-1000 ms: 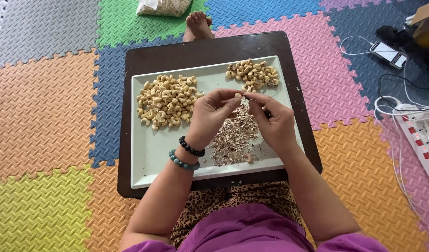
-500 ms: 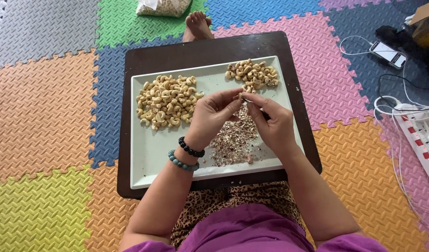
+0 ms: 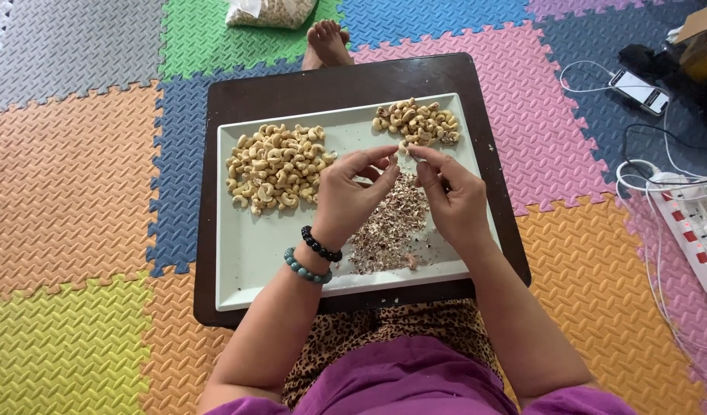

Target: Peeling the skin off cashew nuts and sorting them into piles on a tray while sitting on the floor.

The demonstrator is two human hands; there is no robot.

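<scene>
- A white rectangular tray (image 3: 253, 253) with a shallow rim sits on a dark brown low table (image 3: 307, 81), glossy and round-cornered.
- On the tray's far left lies the big pile (image 3: 275, 167) of pale, curved cashews, smooth and cream-coloured.
- At its far right corner lies a small pile (image 3: 417, 123) of cashews, some with brown skin on them.
- Between the hands and the near rim spreads a heap of skins (image 3: 388, 227), thin, flaky, reddish-brown crumbs.
- The left hand (image 3: 347, 196) is curled, thumb and forefinger pinched on a single nut (image 3: 404, 148) held above the tray, just short of the small pile.
- The right hand (image 3: 450, 198) is also curled, its fingertips closed on the same nut from the other side; whether it holds anything more in the palm, I cannot tell.
- Two bead bracelets (image 3: 313, 255), one black, one grey-green, ring the left wrist.
- The floor is foam puzzle mat (image 3: 69, 177), ridged squares in orange, blue, green, pink, yellow.
- A clear bag (image 3: 270, 11) of nuts lies beyond the table, next to a bare foot (image 3: 326, 40).
- To the right: a phone (image 3: 639, 88), white cables and a power strip (image 3: 695, 227).
</scene>
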